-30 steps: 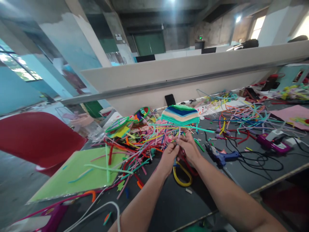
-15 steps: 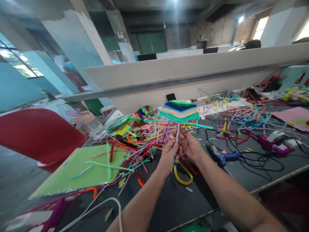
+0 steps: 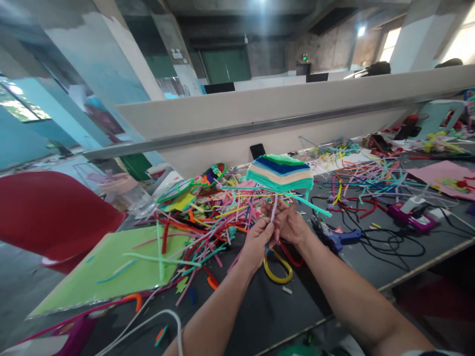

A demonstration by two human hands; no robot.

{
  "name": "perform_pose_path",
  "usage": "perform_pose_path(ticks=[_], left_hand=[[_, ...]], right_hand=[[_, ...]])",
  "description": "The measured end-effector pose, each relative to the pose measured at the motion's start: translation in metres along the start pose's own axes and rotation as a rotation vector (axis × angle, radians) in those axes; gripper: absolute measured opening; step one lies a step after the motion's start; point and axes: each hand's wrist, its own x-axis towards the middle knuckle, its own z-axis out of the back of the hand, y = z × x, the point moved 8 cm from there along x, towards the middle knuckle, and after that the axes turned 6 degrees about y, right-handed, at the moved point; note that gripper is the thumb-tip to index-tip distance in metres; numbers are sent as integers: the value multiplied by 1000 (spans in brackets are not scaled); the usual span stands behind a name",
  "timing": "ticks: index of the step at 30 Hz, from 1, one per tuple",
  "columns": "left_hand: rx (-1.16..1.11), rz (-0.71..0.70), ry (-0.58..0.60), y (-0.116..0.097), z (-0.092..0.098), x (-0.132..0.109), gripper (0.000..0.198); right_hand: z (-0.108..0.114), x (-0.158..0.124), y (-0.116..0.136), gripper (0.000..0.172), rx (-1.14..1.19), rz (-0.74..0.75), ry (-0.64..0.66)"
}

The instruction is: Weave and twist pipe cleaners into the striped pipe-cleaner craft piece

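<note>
My left hand point(image 3: 257, 243) pinches a lilac pipe cleaner point(image 3: 274, 208) that stands roughly upright in front of me. From the other side, the curled fingers of my right hand point(image 3: 294, 226) close on the same stem, partly hidden behind it. Just above the stem's upper end is a fan-like panel of pipe cleaners point(image 3: 281, 173), striped green, blue, cream and teal; I cannot tell whether the two are joined. Loose teal strands point(image 3: 309, 202) stick out under its lower edge. Below my hands a yellow loop-shaped handle point(image 3: 278, 281) lies on the table, its upper part covered.
A heap of pipe cleaners point(image 3: 218, 217) spreads to the left, beside a green sheet point(image 3: 111, 252). On the right lie a blue glue gun point(image 3: 343, 238), black cables point(image 3: 393, 247) and a purple power strip point(image 3: 411, 217). A low partition point(image 3: 260, 116) runs behind; a red chair point(image 3: 52, 212) stands left.
The camera view has shifted slightly, moving the table items leftward. The striped panel appears a little tilted and larger. Both hands keep about the same hold on the lilac stem.
</note>
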Motion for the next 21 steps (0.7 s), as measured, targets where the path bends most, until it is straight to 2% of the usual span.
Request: perform_pose_path(ticks=[7,11,15,21], left_hand=[[43,-3,11,3,-1,-1,23],[38,-29,-46,1,5,0,23],[58,-53,-83,0,12,3,23],[82,-72,-120,1,18,3,22]], right_hand=[[1,0,1,74,-62,-5,-21],[-1,2,-2,61,-53,-14,4],[3,2,-4,47,-37,-10,-34],[5,5,-7,47,-33,0,-75]])
